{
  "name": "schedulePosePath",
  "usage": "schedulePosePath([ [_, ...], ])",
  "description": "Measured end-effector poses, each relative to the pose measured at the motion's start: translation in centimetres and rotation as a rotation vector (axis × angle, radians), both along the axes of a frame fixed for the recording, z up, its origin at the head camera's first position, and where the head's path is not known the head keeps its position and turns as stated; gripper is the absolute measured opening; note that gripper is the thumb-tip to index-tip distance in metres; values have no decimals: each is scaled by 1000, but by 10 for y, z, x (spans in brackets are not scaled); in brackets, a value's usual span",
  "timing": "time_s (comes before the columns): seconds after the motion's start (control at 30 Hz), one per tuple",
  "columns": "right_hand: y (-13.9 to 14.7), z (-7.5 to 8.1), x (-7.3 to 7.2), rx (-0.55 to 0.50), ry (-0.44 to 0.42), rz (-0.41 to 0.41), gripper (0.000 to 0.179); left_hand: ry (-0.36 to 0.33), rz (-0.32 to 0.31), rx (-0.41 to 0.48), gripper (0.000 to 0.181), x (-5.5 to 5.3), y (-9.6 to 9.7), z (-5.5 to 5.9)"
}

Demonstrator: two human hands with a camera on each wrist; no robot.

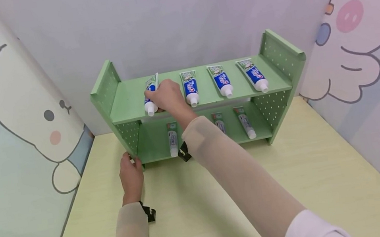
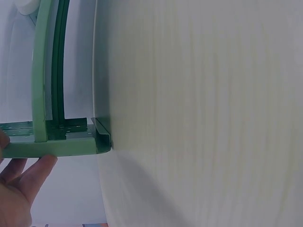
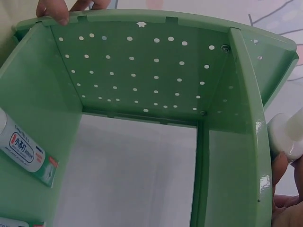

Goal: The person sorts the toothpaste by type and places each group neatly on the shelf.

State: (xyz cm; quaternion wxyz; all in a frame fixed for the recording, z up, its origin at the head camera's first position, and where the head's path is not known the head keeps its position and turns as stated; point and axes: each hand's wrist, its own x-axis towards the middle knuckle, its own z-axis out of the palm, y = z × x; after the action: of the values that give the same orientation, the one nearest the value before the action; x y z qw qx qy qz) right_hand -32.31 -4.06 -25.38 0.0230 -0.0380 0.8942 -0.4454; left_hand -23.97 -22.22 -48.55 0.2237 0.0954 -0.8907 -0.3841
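Note:
A green two-tier rack [image 1: 133, 98] stands on the table. On its upper shelf, my right hand [image 1: 170, 97] grips the leftmost blue-and-white toothpaste tube [image 1: 151, 85], which lies slightly slanted with its white cap toward me. In the right wrist view only that tube's cap end [image 3: 284, 135] and a few fingers show, beside the upper shelf's front edge. Low on the rack's left side, my left hand [image 1: 132, 178] holds the side panel [image 2: 71, 147], with fingertips against its outer face.
Further right on the upper shelf lie three similar toothpaste tubes [image 1: 191, 88]. Green-and-white tubes [image 1: 172, 138] lie on the lower shelf, partly hidden by my right forearm. A pale wood-grain table [image 1: 195, 214] extends in front, with walls behind and at both sides.

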Motion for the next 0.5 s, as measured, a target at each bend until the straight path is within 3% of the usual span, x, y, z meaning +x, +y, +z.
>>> schedulePosePath([
  [0.5,-3,-1,-2,30,-8,-20,45,4,7,-18,30,-1,-2,0],
])
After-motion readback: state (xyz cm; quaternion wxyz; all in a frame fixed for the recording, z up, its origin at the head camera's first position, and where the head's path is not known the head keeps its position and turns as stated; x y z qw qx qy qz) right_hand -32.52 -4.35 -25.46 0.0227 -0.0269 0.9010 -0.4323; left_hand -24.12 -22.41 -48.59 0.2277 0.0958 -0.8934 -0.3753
